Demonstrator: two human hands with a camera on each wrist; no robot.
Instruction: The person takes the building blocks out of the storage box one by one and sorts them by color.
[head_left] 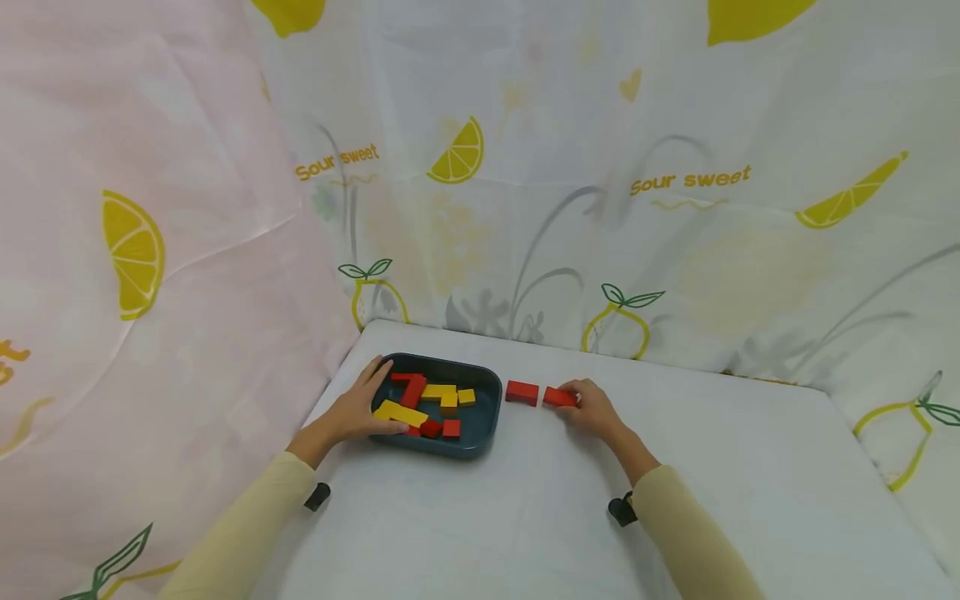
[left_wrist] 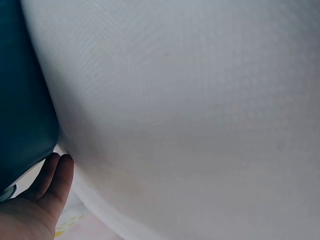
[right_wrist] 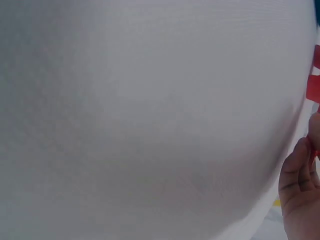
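Our right hand (head_left: 592,412) pinches a red block (head_left: 557,397) by its near end, fingertips and thumb closed on it, low over the desk (head_left: 480,529). Just left of that hand's block sits a second red block (head_left: 522,395), a narrow gap between the two. Farther left again we see the dark blue tray (head_left: 442,449).

At the tray's other end is our left hand (head_left: 352,413), its fingers stretched against the outer side and its thumb spread apart over the near rim; the left wrist view shows two straight fingers at the tray's corner. Beside that thumb a long yellow block (head_left: 401,413) lies aslant in the tray, and past it, to the hand's right, are a dark red block (head_left: 431,427) and a red cube (head_left: 451,429). Ahead of the thumb we have a long red block (head_left: 413,391), then a yellow bar (head_left: 441,391) and a small yellow cube (head_left: 467,397).

Behind both hands run our pale yellow sleeves (head_left: 247,517). Beyond the hands and the desk hangs a curtain (head_left: 525,225) printed with lemons and "Sour sweet".
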